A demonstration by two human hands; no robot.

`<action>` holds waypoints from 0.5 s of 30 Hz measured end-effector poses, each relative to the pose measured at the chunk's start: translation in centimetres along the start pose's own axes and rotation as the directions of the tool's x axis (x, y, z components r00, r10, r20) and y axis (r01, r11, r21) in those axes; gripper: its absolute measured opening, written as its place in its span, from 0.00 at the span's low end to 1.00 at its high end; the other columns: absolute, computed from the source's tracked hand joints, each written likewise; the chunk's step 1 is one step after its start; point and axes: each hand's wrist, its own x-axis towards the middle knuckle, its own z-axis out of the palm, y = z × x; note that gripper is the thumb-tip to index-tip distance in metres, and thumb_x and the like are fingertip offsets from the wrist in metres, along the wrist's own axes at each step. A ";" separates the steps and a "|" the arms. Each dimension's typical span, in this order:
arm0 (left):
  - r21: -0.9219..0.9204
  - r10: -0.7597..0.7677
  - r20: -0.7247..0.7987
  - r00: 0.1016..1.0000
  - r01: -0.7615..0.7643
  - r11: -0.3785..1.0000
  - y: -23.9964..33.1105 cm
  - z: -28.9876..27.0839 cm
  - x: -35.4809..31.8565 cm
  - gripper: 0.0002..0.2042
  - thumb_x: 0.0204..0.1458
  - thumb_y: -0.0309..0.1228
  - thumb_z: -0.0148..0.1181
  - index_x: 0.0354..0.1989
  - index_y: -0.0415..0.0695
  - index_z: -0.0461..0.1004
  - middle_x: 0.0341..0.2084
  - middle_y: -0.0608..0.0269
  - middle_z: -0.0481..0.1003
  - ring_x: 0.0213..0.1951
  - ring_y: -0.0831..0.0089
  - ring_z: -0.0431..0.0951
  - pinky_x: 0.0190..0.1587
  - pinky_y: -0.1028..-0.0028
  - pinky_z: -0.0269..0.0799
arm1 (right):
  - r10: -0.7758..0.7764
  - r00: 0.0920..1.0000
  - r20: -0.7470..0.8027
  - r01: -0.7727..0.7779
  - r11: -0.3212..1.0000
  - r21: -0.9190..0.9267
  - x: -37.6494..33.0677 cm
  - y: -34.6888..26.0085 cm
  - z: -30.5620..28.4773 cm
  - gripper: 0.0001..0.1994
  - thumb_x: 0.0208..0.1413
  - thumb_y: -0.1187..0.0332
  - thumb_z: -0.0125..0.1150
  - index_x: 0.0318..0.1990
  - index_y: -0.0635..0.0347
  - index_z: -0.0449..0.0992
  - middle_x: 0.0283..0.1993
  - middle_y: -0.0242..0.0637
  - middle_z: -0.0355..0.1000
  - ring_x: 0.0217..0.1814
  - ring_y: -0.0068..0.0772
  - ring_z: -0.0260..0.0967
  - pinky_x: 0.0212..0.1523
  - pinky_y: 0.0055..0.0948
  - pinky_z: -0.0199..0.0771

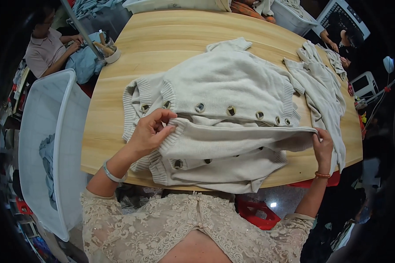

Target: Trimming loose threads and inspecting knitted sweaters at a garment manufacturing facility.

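A cream knit cardigan (232,87) with dark round buttons lies spread in front of me, its ribbed hem toward the left. My left hand (150,131) pinches the ribbed corner of its near front panel (232,139). At the other end of that panel, my right hand (323,148) grips the edge between thumb and fingers. Held between both hands, the panel is lifted a little and folds over the layer beneath, where more buttons show. Part of the lower layer hangs at the table's near edge.
Another cream knit garment (322,92) lies on the wooden table (162,33) at the right. A white plastic tub (68,149) with blue-grey clothes stands at the left. Beyond it a person (46,55) handles blue fabric; another person (349,44) sits at the far right. A red stool (259,215) is below.
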 end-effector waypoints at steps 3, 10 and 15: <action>0.184 0.190 -0.169 0.967 -0.159 0.970 0.0 0.8 0.8 0.14 0.52 0.22 0.65 0.48 0.40 0.75 0.31 0.69 0.74 0.30 0.84 0.68 0.34 0.82 0.66 | -0.367 0.896 -0.250 0.269 0.896 -0.354 0.6 -6.8 2.4 0.15 0.54 0.75 0.63 0.50 0.61 0.76 0.45 0.40 0.72 0.36 0.34 0.70 0.36 0.31 0.72; 0.090 0.299 -0.079 0.951 -0.292 0.952 -1.2 0.3 -0.1 0.08 0.49 0.22 0.67 0.38 0.40 0.79 0.34 0.68 0.74 0.31 0.82 0.68 0.34 0.81 0.65 | -0.474 0.876 0.087 0.197 0.518 0.832 -3.6 -29.1 9.5 0.27 0.51 0.76 0.65 0.61 0.60 0.68 0.55 0.47 0.71 0.32 0.38 0.74 0.29 0.30 0.73; -0.105 0.165 -0.027 0.986 -0.167 0.980 -2.5 -0.7 -1.2 0.06 0.52 0.22 0.65 0.37 0.39 0.78 0.31 0.70 0.75 0.31 0.86 0.68 0.34 0.83 0.65 | -0.546 0.832 0.098 0.181 0.435 0.882 -3.6 -32.7 14.4 0.10 0.50 0.75 0.65 0.40 0.66 0.76 0.34 0.44 0.73 0.32 0.41 0.74 0.33 0.34 0.73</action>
